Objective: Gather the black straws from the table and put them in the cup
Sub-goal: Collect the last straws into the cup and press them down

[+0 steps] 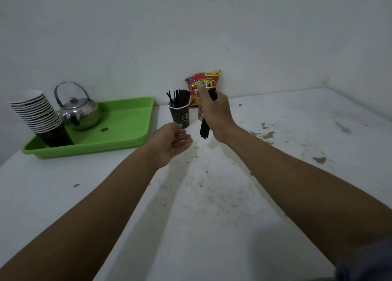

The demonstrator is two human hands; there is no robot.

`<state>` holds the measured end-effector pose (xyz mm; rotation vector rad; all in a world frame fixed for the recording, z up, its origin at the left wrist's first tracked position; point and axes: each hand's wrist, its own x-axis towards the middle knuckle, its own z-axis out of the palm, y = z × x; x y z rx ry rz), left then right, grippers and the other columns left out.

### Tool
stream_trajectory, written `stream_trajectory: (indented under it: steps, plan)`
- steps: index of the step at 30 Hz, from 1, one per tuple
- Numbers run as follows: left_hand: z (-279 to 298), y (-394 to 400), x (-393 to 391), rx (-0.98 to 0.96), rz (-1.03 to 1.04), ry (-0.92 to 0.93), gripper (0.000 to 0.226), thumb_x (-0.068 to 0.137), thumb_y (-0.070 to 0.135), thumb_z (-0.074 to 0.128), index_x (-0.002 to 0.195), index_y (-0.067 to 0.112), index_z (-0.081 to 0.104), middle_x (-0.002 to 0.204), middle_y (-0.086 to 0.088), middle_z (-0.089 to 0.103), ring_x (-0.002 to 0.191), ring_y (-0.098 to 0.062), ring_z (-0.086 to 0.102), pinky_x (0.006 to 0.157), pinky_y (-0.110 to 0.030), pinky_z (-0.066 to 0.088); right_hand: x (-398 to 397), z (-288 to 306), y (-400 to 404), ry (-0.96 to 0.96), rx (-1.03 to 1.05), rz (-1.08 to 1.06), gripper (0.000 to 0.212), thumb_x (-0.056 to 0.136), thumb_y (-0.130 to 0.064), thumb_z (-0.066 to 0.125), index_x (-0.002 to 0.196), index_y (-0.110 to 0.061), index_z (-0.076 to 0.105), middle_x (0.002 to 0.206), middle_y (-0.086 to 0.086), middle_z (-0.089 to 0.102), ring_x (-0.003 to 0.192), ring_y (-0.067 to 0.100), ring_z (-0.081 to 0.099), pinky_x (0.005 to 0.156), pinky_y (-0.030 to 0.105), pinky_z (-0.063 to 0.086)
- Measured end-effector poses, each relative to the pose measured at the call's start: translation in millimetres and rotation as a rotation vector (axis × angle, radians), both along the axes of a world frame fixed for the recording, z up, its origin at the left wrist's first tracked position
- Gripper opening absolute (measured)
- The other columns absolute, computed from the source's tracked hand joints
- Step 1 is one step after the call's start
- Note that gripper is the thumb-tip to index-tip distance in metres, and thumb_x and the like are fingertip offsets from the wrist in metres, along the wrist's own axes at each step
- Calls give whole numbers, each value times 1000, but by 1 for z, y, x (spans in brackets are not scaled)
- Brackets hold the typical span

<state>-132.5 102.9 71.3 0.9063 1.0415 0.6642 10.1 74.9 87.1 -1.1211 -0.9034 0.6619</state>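
Note:
A dark paper cup (180, 115) stands upright near the wall with several black straws (179, 97) sticking out of its top. My right hand (214, 113) is shut on a bundle of black straws (204, 130), held almost upright just right of the cup, lower ends above the table. My left hand (172, 141) is open, palm up, directly in front of the cup and close to its base, holding nothing.
A green tray (118, 132) at the left carries a metal kettle (79, 112) and a stack of paper cups (40, 116). A red snack bag (202, 83) leans on the wall behind my right hand. The white table (212, 196) is stained and scuffed.

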Motion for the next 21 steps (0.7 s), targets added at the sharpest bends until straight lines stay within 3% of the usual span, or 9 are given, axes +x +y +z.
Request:
stream_trajectory:
  steps: [4, 8, 11, 15, 18, 21]
  plan:
    - [-4, 42, 12, 376, 162, 275, 37, 89, 18, 74, 121, 2, 65, 119, -14, 67, 112, -30, 66, 95, -39, 57, 9, 9, 36, 3, -2, -44, 53, 101, -45, 55, 57, -19, 41, 47, -6, 39, 43, 12, 40, 54, 34, 38]
    - [-19, 75, 22, 537, 157, 443, 103, 73, 22, 89, 156, 10, 31, 152, -10, 47, 134, -27, 50, 107, -47, 47, 19, 18, 72, 80, 8, -63, 52, 102, -44, 55, 58, -19, 42, 44, -8, 39, 40, 10, 40, 48, 27, 39]
    - [-32, 95, 30, 581, 91, 472, 120, 64, 23, 94, 159, 12, 22, 157, -9, 39, 139, -27, 43, 103, -42, 47, 22, 22, 98, 136, 7, -66, 51, 101, -45, 55, 61, -16, 41, 41, -9, 40, 38, 10, 41, 45, 24, 41]
    - [-40, 119, 35, 728, 15, 395, 94, 62, 16, 94, 143, 11, 47, 135, -3, 61, 118, -20, 59, 71, -20, 47, 23, 21, 129, 182, 53, -55, 49, 101, -43, 55, 65, -13, 41, 42, -7, 40, 38, 11, 42, 46, 27, 43]
    - [-42, 131, 36, 767, -30, 313, 68, 66, 9, 90, 127, 12, 61, 118, -4, 72, 109, -22, 68, 83, -34, 58, 21, 18, 144, 181, 60, -48, 49, 101, -42, 56, 65, -12, 42, 43, -6, 41, 38, 12, 43, 44, 25, 43]
    - [-46, 136, 37, 775, -45, 283, 58, 68, 10, 89, 122, 9, 65, 113, -9, 73, 105, -27, 70, 93, -51, 57, 18, 16, 153, 144, 56, -27, 49, 101, -41, 56, 64, -13, 41, 44, -5, 41, 39, 12, 43, 45, 25, 44]
